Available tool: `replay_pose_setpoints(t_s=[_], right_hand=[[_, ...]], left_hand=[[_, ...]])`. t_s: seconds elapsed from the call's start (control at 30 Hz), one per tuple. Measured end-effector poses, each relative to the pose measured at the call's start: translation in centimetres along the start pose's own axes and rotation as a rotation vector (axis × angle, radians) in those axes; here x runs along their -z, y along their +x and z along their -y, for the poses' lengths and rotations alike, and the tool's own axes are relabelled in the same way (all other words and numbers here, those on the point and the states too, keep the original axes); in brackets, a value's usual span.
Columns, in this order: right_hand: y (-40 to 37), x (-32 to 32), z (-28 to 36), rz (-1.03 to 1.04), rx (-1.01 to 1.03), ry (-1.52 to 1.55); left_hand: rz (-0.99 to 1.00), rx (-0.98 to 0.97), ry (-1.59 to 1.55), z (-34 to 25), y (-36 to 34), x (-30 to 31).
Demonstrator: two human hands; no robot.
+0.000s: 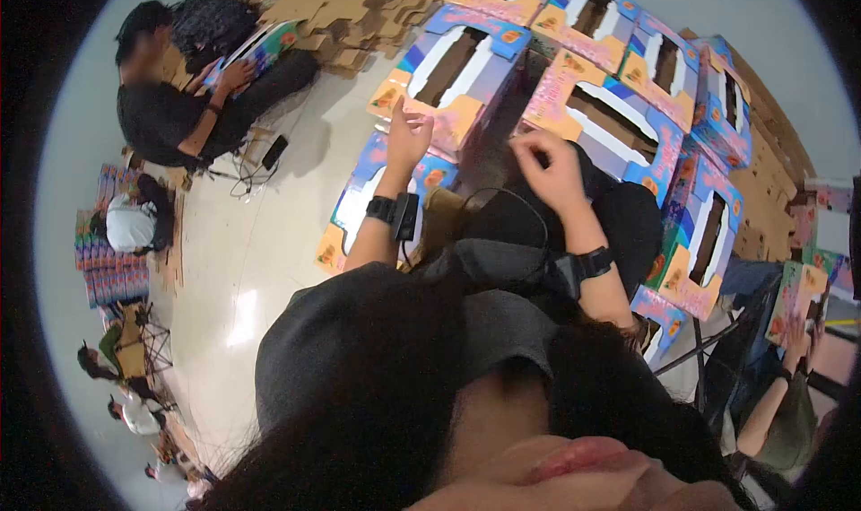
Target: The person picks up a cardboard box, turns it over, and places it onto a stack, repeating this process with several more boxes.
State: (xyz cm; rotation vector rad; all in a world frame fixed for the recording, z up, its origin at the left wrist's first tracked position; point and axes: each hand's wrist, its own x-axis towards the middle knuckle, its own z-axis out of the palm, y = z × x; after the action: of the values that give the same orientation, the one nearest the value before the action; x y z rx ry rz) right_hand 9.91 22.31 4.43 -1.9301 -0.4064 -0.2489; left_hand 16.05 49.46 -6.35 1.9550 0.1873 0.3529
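Your left hand (408,141), fingers spread and empty, meets the pink edge of the box (453,67) at 12 o'clock, and your right hand (549,165), curled in on nothing, hangs before the second box (614,121) at 2 o'clock: both look light, thin card, crease-prone at the window, so grip folded corners.

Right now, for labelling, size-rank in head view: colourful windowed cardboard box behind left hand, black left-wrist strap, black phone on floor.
1. Colourful windowed cardboard box
2. Black left-wrist strap and black phone: alike; strap nearer camera, unranked.
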Motion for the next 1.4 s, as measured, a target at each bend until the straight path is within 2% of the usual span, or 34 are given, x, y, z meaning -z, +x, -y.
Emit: replay_pose_setpoints(t_s=[0.03, 0.1, 0.17, 0.2, 0.23, 0.27, 0.3, 0.33, 0.37, 0.4, 0.43, 0.47, 0.5, 0.53, 0.57, 0.6, 0.63, 0.7, 0.73, 0.83, 0.93, 1.03, 1.23, 1.33, 1.4], right_hand=[[0.4, 1.7, -1.0, -0.08, -0.071, -0.004], [1.2, 5.7, -2.8, -0.189, -0.143, -0.079], [1.2, 10.3, -6.0, -0.116, -0.211, -0.419], [0.7, 12.6, -7.4, -0.002, -0.371, -0.422], [-0.5, 14.6, -11.9, 0.017, -0.367, -0.53], [-1.1, 16.5, -10.6, 0.077, -0.549, -0.547], [-2.7, 18.5, -14.5, 0.057, -0.585, -0.567], [-4.0, 19.5, -12.6, -0.018, -0.608, -0.564], [-6.5, 20.7, -16.8, -0.132, -0.62, -0.68], [-8.2, 21.6, -17.0, -0.191, -0.704, -0.659], [-8.3, 22.1, -13.9, -0.159, -0.82, -0.462], [-10.8, 22.6, -18.0, -0.254, -0.864, -0.507], [-12.6, 22.8, -19.5, -0.291, -0.845, -0.339], [-14.9, 23.0, -22.7, -0.301, -0.885, -0.351], [-15.4, 23.2, -23.0, -0.207, -1.102, -0.218], [-15.9, 22.8, -23.0, -0.253, -1.137, -0.118], [-16.4, 21.9, -23.0, -0.299, -1.168, -0.011], [-13.8, 19.5, -18.4, -0.386, -1.073, 0.23], [-12.7, 18.8, -17.1, -0.431, -1.017, 0.349], [-15.5, 19.1, -25.1, -0.396, -1.098, 0.666], [-15.0, 18.0, -23.8, -0.55, -1.074, 0.635], [-13.6, 18.0, -21.1, -0.549, -1.006, 0.716], [-15.0, 18.3, -23.5, -0.505, -1.042, 0.664], [-14.0, 18.0, -21.4, -0.523, -1.029, 0.672], [-15.2, 17.8, -23.9, -0.502, -1.003, 0.685]], left_hand=[[0.078, 0.014, -0.053, -3.2, -0.1, 0.1], [0.315, -0.011, -0.053, -5.6, 0.0, -1.4], [0.564, -0.042, -0.046, -7.3, 0.6, -3.6], [0.705, -0.001, -0.089, -8.5, 0.6, -4.8], [0.729, -0.006, -0.052, -8.8, 0.7, -6.0], [0.753, -0.013, -0.018, -8.4, 0.8, -7.6], [0.772, -0.024, 0.009, -7.8, 0.9, -9.7], [0.824, -0.037, 0.021, -5.1, 1.6, -12.3], [0.874, -0.055, 0.033, -3.0, 3.0, -14.3], [0.888, -0.034, 0.087, -3.5, 3.7, -15.0], [0.907, -0.004, 0.144, -3.7, 3.7, -15.6], [0.905, 0.06, 0.148, -3.8, 3.9, -16.0], [0.907, 0.135, 0.154, -3.8, 3.9, -16.6], [0.87, 0.267, 0.106, -5.0, 3.5, -16.8], [0.83, 0.407, 0.064, -6.1, 3.0, -16.8], [0.79, 0.542, -0.066, -6.0, 2.4, -17.5], [0.811, 0.496, -0.15, -5.4, 2.2, -18.3], [0.848, 0.407, -0.304, -2.7, 2.1, -20.1], [0.783, 0.401, -0.281, -0.4, 2.2, -21.4], [0.633, 0.567, -0.206, 1.8, 1.9, -22.7], [0.483, 0.498, -0.224, -1.0, 0.2, -22.1], [0.508, 0.574, -0.227, 1.1, 0.5, -22.2], [0.45, 0.543, -0.248, 0.9, -0.1, -21.6], [0.449, 0.503, -0.18, 0.8, -0.1, -21.7], [0.483, 0.47, -0.115, 0.9, 0.2, -21.6]])
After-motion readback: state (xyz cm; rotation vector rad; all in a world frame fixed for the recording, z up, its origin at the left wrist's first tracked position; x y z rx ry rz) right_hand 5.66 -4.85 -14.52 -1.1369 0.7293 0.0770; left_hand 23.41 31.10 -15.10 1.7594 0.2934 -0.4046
